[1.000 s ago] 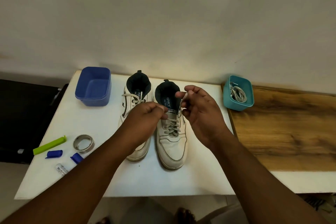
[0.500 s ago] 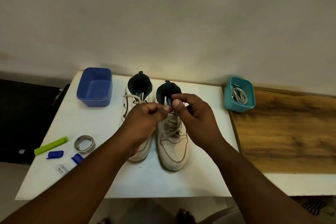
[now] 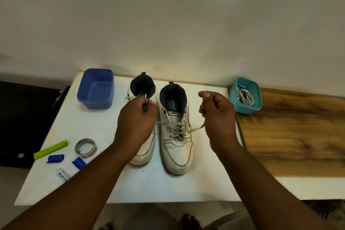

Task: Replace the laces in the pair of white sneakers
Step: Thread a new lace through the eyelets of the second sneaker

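Two white sneakers stand side by side on the white table [image 3: 186, 186], toes toward me. The right sneaker [image 3: 177, 147] has its grey lace [image 3: 175, 129] loosened at the top and pulled out to both sides. My left hand [image 3: 137, 119] grips the lace's left end, held over the left sneaker [image 3: 143, 155] and hiding its laces. My right hand [image 3: 217, 115] grips the right end, to the right of the shoe. A teal bin [image 3: 251, 106] at the back right holds white laces [image 3: 245, 97].
An empty blue bin [image 3: 96, 89] sits at the back left. Near the front left lie a green clip [image 3: 50, 149], a metal tape ring [image 3: 85, 147], two small blue caps [image 3: 55, 158] and a small tube [image 3: 62, 173]. A wooden surface [image 3: 293, 136] adjoins on the right.
My hands were together over the right sneaker's tongue; they have now moved apart, drawing the lace ends out to the left and right.
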`<state>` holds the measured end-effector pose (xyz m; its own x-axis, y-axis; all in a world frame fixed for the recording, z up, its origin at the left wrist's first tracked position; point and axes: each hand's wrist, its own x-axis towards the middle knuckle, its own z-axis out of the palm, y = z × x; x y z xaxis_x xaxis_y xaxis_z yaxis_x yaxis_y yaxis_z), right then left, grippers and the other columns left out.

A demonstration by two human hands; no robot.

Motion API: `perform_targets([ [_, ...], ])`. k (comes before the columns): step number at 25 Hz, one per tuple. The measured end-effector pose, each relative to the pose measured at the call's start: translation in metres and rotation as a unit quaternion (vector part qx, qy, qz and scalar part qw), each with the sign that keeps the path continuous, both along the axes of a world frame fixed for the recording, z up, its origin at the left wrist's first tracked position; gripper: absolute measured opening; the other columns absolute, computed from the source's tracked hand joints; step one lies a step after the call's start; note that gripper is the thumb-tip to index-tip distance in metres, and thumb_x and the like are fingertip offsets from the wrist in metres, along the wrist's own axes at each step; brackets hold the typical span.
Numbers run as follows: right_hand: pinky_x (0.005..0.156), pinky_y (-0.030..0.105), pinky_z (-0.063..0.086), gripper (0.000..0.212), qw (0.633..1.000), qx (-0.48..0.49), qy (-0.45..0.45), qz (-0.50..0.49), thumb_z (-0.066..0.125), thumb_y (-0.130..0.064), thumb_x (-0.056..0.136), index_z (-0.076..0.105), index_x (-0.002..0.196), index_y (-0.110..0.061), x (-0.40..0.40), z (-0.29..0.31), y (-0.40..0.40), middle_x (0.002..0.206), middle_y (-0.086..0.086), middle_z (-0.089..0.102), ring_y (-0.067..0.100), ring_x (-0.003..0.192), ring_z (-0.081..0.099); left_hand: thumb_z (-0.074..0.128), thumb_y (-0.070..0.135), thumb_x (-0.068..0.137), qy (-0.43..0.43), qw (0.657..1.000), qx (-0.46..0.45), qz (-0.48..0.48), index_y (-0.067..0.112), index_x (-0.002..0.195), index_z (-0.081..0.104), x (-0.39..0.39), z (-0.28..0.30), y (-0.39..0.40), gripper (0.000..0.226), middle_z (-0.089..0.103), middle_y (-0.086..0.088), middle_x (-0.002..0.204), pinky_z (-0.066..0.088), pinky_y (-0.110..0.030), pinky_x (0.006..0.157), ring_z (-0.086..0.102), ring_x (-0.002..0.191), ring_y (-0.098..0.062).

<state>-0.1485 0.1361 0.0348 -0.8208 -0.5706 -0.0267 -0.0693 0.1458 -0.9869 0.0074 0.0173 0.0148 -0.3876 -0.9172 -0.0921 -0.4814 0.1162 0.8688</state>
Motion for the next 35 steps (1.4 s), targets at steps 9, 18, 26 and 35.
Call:
perform_targets([
  [9, 0.087, 0.026, 0.054, 0.023, 0.929, 0.196, 0.287, 0.131, 0.067, -0.024, 0.096, 0.074, 0.117, -0.030, 0.022, -0.021, -0.004, 0.112, -0.013, 0.075, 0.005, 0.094, 0.068, 0.063, 0.049, 0.092, -0.095, 0.991, -0.061, -0.073, 0.024, 0.071, 0.068, -0.014, -0.017, 0.008, 0.033, 0.061, 0.008, 0.063, 0.041, -0.026, 0.059, 0.058, 0.065, -0.010],
  [18, 0.069, 0.025, 0.041, 0.017, 0.861, 0.282, 0.389, 0.169, 0.053, -0.032, 0.103, 0.069, 0.108, -0.028, 0.033, -0.030, -0.007, 0.103, -0.007, 0.062, 0.011, 0.086, 0.059, 0.061, 0.033, 0.098, -0.049, 0.987, 0.057, -0.139, 0.020, 0.084, 0.079, -0.007, -0.024, -0.007, 0.026, 0.074, 0.002, 0.079, 0.056, -0.047, 0.086, 0.068, 0.082, -0.020],
  [26, 0.066, 0.027, 0.040, 0.012, 0.868, 0.272, 0.383, 0.163, 0.054, -0.033, 0.101, 0.065, 0.102, -0.028, 0.034, -0.033, -0.008, 0.099, -0.009, 0.059, 0.009, 0.081, 0.055, 0.060, 0.032, 0.100, -0.046, 0.983, 0.104, -0.145, 0.023, 0.083, 0.079, -0.007, -0.014, -0.006, 0.027, 0.076, 0.008, 0.078, 0.054, -0.045, 0.093, 0.070, 0.085, -0.016],
  [35, 0.065, 0.023, 0.034, 0.013, 0.868, 0.274, 0.382, 0.161, 0.056, -0.033, 0.101, 0.068, 0.102, -0.028, 0.032, -0.034, -0.009, 0.100, -0.009, 0.061, 0.008, 0.081, 0.053, 0.057, 0.030, 0.102, -0.067, 0.981, 0.071, -0.166, 0.022, 0.077, 0.077, -0.007, -0.009, -0.002, 0.032, 0.074, 0.003, 0.079, 0.054, -0.040, 0.089, 0.067, 0.082, -0.017],
])
